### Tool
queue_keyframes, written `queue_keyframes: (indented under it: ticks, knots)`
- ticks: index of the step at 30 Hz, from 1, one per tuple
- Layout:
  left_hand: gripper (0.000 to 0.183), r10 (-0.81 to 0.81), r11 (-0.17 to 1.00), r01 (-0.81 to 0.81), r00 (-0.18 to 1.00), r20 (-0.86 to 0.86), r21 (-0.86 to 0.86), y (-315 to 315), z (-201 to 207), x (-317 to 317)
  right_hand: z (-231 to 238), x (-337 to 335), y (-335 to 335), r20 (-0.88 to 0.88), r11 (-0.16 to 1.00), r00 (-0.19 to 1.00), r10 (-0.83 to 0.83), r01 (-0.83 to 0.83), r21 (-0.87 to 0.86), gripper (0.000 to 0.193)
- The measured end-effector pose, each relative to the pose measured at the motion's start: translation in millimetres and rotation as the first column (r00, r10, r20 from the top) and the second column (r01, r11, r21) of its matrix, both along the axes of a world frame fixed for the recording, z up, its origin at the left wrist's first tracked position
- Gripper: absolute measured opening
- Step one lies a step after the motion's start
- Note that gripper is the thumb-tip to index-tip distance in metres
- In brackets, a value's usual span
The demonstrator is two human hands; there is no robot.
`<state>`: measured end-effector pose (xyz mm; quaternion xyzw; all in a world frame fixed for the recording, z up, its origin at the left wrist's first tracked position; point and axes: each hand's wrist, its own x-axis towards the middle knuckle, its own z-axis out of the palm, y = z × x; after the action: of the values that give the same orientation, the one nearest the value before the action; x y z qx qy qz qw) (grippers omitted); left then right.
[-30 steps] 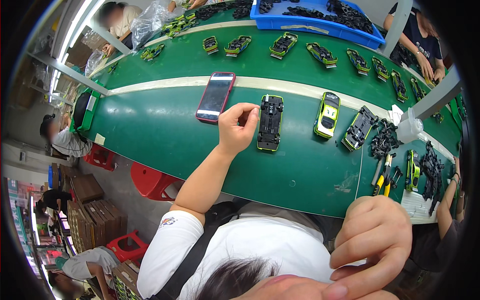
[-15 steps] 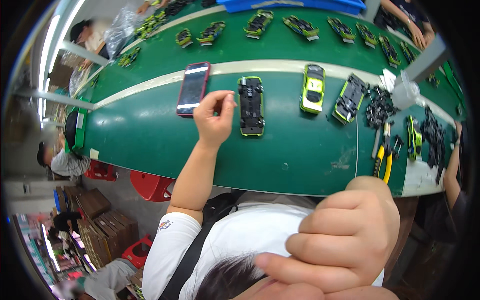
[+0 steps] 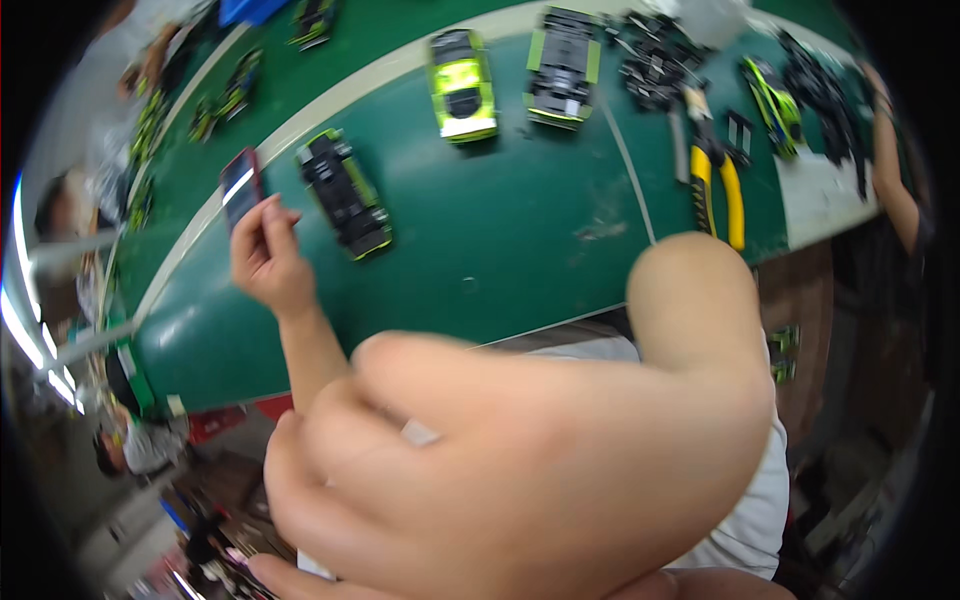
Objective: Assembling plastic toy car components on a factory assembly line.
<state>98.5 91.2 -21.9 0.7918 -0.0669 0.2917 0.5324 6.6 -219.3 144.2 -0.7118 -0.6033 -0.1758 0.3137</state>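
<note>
My left hand (image 3: 270, 258) is over the green table, thumb and fingers pinched together; anything between them is too small to make out. It is beside a dark phone with a red case (image 3: 241, 190), partly behind my fingers. To its right lies an upside-down toy car (image 3: 345, 195), black underside up. My right hand (image 3: 400, 460) is raised very close, large and blurred, with bent fingers; whether it holds anything cannot be seen. Farther off are an upright yellow-green toy car (image 3: 463, 88) and another overturned toy car (image 3: 563, 70).
Yellow-handled pliers (image 3: 716, 185) lie at the right, near a heap of black parts (image 3: 655, 65) and a translucent container (image 3: 712, 20). Another green toy car (image 3: 772, 108) stands farther right. More cars line the far strip. Another person's arm (image 3: 888, 165) reaches in at the right edge.
The view has turned and shifted, so the table's things appear rotated. My right hand has moved closer and across to the left. My left hand stays pinched, now nearer the phone.
</note>
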Motion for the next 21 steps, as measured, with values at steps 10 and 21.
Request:
queue_keyframes:
  ticks: [10,21]
  knots:
    - [0.006,0.024,0.994,-0.021,0.999,0.031,-0.103,2.9,6.8,-14.0,26.5,-61.4,-58.8,-0.075,1.000,0.997,-0.022,0.021,-0.017,0.022]
    - [0.042,0.545,0.747,-0.538,0.832,0.105,0.390,30.4,23.4,14.1,29.3,8.7,-56.8,-0.060,0.997,0.996,-0.066,0.068,0.036,0.051]
